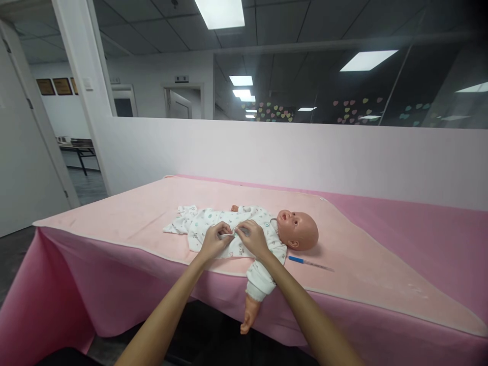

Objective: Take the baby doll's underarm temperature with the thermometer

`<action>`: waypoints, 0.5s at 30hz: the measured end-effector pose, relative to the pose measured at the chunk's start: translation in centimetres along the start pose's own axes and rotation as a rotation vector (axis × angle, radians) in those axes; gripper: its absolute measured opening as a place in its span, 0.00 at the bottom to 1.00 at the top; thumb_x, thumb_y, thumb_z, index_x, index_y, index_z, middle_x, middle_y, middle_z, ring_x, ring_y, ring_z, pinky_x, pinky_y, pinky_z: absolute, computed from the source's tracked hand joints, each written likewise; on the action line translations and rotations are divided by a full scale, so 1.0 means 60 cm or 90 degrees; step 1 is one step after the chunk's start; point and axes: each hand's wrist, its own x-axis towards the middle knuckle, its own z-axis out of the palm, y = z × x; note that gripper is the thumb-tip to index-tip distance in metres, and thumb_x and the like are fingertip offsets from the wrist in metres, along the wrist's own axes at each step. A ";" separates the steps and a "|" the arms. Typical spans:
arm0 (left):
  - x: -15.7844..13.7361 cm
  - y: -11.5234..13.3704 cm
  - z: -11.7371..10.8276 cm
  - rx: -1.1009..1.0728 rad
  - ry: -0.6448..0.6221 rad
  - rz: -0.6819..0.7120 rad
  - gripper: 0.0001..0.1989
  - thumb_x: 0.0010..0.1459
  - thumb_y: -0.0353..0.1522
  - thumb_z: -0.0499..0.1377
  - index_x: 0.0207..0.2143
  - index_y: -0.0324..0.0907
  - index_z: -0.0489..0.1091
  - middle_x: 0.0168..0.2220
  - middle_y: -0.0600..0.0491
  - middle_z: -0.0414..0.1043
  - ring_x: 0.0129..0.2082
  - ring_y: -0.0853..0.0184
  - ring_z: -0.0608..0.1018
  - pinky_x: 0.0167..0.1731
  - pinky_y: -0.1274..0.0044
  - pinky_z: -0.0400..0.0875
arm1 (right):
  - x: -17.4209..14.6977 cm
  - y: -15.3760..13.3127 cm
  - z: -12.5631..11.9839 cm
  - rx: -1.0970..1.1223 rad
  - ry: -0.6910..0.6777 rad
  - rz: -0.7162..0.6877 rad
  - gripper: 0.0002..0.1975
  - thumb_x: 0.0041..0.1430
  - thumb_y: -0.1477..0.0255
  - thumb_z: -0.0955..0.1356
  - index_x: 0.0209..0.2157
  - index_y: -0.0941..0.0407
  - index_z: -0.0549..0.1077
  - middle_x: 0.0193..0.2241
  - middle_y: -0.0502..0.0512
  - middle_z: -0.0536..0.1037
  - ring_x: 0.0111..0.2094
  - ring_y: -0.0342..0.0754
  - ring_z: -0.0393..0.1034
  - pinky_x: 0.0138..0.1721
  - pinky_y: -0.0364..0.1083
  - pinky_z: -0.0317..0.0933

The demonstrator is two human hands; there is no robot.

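Note:
A baby doll (301,230) lies on its back, its head toward the right. It wears a white printed baby outfit (206,219) with small green and pink figures. Over the doll's middle, my left hand (216,240) pinches the front edge of the outfit. Close beside it, my right hand (252,237) also pinches the cloth edge, near a round green fastener. The fingertips hide just what they grip there. One doll arm hangs past the near table edge below my right wrist. A blue-ended thermometer (310,263) rests on the blanket near the doll's head.
A peach blanket (366,274) lies on a table covered with a pink cloth (438,223). The table's near edge runs just below the doll. Behind stands a white half-wall (305,157) with glass above. An open door (30,137) is at the left.

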 end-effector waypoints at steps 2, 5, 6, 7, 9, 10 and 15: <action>0.001 -0.001 0.001 0.000 -0.003 -0.005 0.02 0.44 0.27 0.53 0.25 0.40 0.63 0.23 0.57 0.64 0.24 0.73 0.67 0.25 0.81 0.60 | 0.000 -0.001 0.000 -0.004 -0.002 -0.001 0.05 0.54 0.72 0.65 0.26 0.54 0.71 0.26 0.50 0.74 0.33 0.45 0.66 0.36 0.44 0.59; 0.001 -0.007 0.001 -0.003 0.001 -0.011 0.02 0.42 0.27 0.50 0.23 0.40 0.60 0.18 0.59 0.58 0.19 0.74 0.62 0.21 0.81 0.56 | 0.000 -0.002 -0.001 -0.008 0.004 -0.003 0.06 0.55 0.71 0.64 0.26 0.54 0.71 0.26 0.50 0.74 0.33 0.45 0.66 0.35 0.44 0.59; 0.001 -0.009 0.000 -0.014 0.024 -0.016 0.02 0.42 0.27 0.49 0.23 0.41 0.59 0.17 0.60 0.56 0.18 0.74 0.60 0.20 0.81 0.54 | 0.000 -0.003 -0.001 -0.007 0.008 -0.003 0.06 0.55 0.70 0.64 0.26 0.54 0.71 0.26 0.51 0.74 0.32 0.45 0.67 0.35 0.44 0.60; 0.000 -0.011 -0.001 -0.025 0.063 -0.024 0.02 0.43 0.28 0.48 0.23 0.41 0.58 0.17 0.60 0.53 0.17 0.74 0.59 0.20 0.81 0.54 | 0.000 -0.002 0.000 -0.006 0.013 -0.001 0.07 0.55 0.70 0.64 0.26 0.54 0.71 0.26 0.51 0.74 0.32 0.46 0.67 0.35 0.44 0.60; -0.002 -0.012 -0.004 -0.027 0.164 -0.044 0.01 0.44 0.28 0.47 0.24 0.42 0.56 0.16 0.60 0.50 0.17 0.73 0.58 0.19 0.81 0.53 | 0.000 -0.002 0.000 -0.001 0.022 0.005 0.07 0.55 0.70 0.64 0.26 0.54 0.71 0.26 0.52 0.74 0.32 0.46 0.67 0.35 0.44 0.60; -0.003 -0.011 -0.005 -0.009 0.212 -0.051 0.02 0.45 0.28 0.48 0.24 0.42 0.57 0.17 0.60 0.51 0.18 0.73 0.59 0.20 0.81 0.54 | 0.000 -0.002 0.000 0.002 0.024 0.010 0.07 0.55 0.70 0.64 0.26 0.55 0.71 0.26 0.52 0.75 0.32 0.46 0.67 0.35 0.45 0.60; -0.006 0.005 -0.001 0.214 0.280 0.018 0.04 0.49 0.30 0.52 0.30 0.43 0.63 0.30 0.54 0.64 0.33 0.67 0.67 0.33 0.76 0.62 | 0.000 -0.001 -0.001 0.043 0.022 0.050 0.03 0.51 0.71 0.65 0.28 0.55 0.71 0.28 0.51 0.74 0.33 0.46 0.67 0.36 0.44 0.60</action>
